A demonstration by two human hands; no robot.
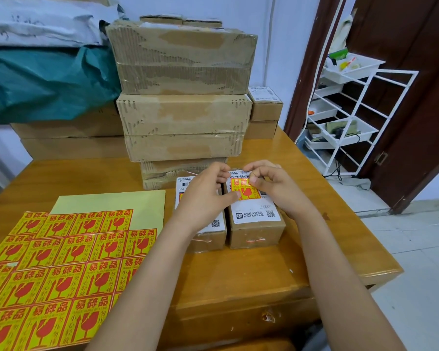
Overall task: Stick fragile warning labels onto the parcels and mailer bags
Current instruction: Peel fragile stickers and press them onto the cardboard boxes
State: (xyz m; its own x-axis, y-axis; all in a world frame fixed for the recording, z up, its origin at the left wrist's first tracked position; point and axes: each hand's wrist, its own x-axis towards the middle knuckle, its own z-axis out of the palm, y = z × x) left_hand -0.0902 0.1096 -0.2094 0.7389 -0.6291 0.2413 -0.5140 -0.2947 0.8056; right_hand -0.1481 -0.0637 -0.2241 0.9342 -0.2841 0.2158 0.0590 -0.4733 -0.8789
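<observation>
Two small cardboard parcels with white shipping labels stand side by side on the wooden table: the left parcel [214, 234] and the right parcel [257, 230]. A yellow-and-red fragile label [247, 193] lies on top of the right parcel. My left hand [205, 196] touches the label's lower left corner with its thumb, and its fingers hide most of the left parcel's top. My right hand [276, 188] presses curled fingertips on the label's upper right edge. Sheets of fragile labels [58, 269] lie at the left front of the table.
A tall stack of taped cardboard boxes [183, 97] stands just behind the two parcels. Grey and teal mailer bags [43, 72] lie on boxes at the back left. A pale green sheet [117, 203] lies under the label sheets. A white wire rack [352, 117] stands right of the table.
</observation>
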